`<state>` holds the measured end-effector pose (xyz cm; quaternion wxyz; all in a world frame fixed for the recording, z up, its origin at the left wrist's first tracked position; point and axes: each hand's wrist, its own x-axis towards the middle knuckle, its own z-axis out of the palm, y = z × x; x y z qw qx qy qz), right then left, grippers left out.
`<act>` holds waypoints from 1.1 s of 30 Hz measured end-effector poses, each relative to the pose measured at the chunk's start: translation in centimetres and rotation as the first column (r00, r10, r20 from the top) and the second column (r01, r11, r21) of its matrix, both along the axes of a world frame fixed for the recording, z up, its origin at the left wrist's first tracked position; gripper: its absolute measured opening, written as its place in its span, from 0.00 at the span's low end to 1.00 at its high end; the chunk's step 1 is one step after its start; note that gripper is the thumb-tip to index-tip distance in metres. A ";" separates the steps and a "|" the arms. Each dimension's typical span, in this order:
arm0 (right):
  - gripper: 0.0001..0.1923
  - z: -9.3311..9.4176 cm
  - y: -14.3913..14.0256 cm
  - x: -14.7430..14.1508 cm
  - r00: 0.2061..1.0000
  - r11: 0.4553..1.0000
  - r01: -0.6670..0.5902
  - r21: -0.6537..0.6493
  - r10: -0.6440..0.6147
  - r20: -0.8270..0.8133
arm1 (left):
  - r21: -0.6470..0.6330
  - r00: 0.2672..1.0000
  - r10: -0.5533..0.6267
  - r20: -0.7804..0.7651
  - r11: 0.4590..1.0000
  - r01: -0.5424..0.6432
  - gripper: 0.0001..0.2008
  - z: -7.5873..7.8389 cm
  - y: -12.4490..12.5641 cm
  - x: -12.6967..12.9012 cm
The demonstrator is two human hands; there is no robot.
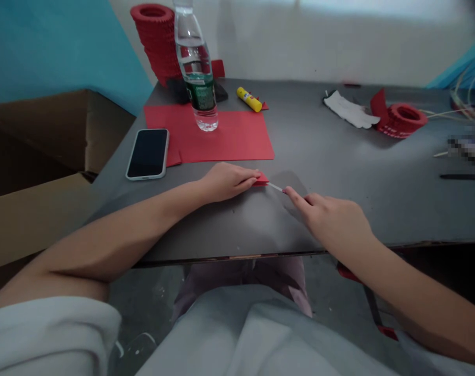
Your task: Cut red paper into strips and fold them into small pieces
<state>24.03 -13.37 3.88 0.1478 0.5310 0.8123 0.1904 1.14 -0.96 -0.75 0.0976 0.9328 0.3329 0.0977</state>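
Note:
My left hand [230, 181] lies on the grey table with its fingers together, pinning down a small piece of folded red paper [263, 179]. Most of that paper is hidden under the fingers. My right hand [326, 210] grips a thin, pale, blade-like tool [275, 187], index finger stretched along it. The tool's tip touches the right edge of the folded paper, where the layers stand slightly apart. Its handle is covered by my hand, so its exact kind does not show.
Beyond my left hand are red paper sheets [237, 138], a water bottle [201, 86], a phone [148, 154] and a glue stick [248, 99]. A pleated red stack [154, 44] stands behind. A glove [349, 109] and red paper ring [405, 120] lie right; a cardboard box [37, 209] left.

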 end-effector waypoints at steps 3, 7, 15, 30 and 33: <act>0.31 0.8 0.3 -1.3 0.999 0.996 0.035 -0.086 -0.033 0.033 | 0.014 1.000 0.000 -0.003 1.000 0.000 0.19 0.1 -0.1 0.1; 0.29 0.8 0.3 -2.4 0.999 0.992 0.042 -0.120 -0.040 0.023 | 0.035 1.000 -0.005 0.006 0.999 0.004 0.19 0.0 -0.1 0.1; 0.28 -1.8 0.5 -1.2 0.999 0.989 0.036 -0.141 -0.036 0.000 | 0.301 0.991 -0.129 -0.030 0.945 0.132 0.18 -0.9 -1.0 0.0; 0.27 -3.9 0.9 2.3 0.994 0.991 -0.095 -0.096 0.090 -0.053 | 0.341 0.959 -0.207 -0.194 0.902 0.264 0.19 -0.2 -1.9 0.3; 0.28 -3.9 1.2 2.5 0.995 0.988 -0.097 -0.123 0.091 -0.052 | 0.341 0.964 -0.208 -0.165 0.905 0.254 0.19 -0.2 -1.9 0.4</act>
